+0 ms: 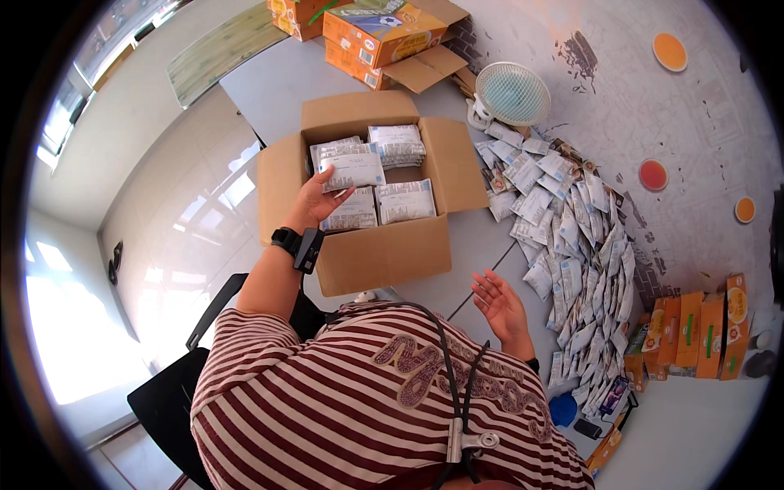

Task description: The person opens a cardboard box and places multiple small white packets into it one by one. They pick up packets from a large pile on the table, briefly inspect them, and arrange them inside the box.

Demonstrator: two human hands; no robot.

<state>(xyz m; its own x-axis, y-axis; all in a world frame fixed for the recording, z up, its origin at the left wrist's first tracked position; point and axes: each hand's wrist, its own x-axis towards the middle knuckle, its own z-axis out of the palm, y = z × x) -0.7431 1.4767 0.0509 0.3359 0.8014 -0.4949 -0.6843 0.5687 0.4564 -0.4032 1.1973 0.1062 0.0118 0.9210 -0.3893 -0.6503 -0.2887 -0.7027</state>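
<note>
An open cardboard box (384, 253) stands on the table, its flaps folded outward. Stacks of white printed packets (406, 202) fill its corners. Over the box's left side my left hand (313, 201), with a black band and device on its wrist, holds a white packet (353, 170) at its near left edge, thumb on top. That packet lies over or just above the far left stack; whether it touches is unclear. My right hand (500, 306) is empty, fingers stretched out, above the table to the right of the box's near flap.
A long heap of similar packets (572, 269) covers the table's right side along the wall. Orange cartons (384, 37) stand at the back, beside a white mesh-fronted round device (513, 94). More orange cartons (690, 331) line the right. A phone (588, 429) lies at the lower right.
</note>
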